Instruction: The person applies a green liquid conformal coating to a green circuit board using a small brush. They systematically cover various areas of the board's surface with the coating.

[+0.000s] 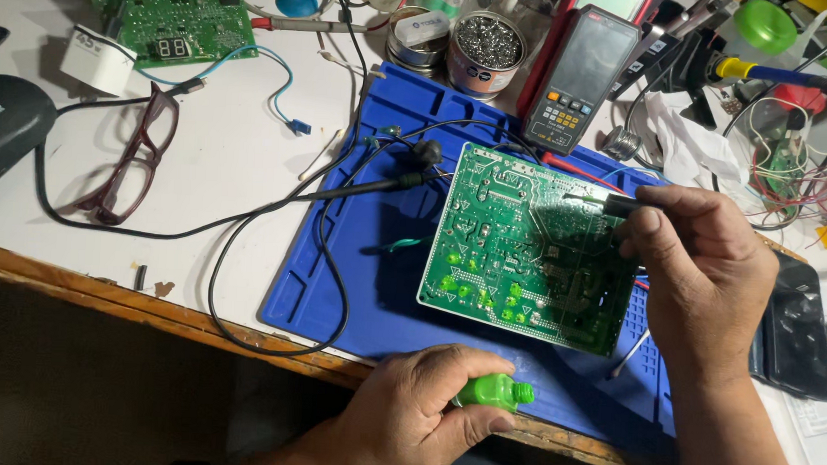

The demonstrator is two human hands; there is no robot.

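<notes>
A green circuit board (524,251) lies solder side up on a blue work mat (374,287), with bright green blobs near its lower left corner. My right hand (700,259) rests at the board's right edge, gripping a thin black brush handle (619,204) whose pale tip reaches over the board. My left hand (415,419) sits at the table's front edge, closed around a small bright green bottle (498,392) with its open neck pointing right.
A black multimeter (578,77) and two round tins (485,50) stand behind the mat. Black probe leads (341,190) cross the mat's left side. Dark red glasses (133,155) and a second green board (176,18) lie at the left; tangled wires (797,175) at the right.
</notes>
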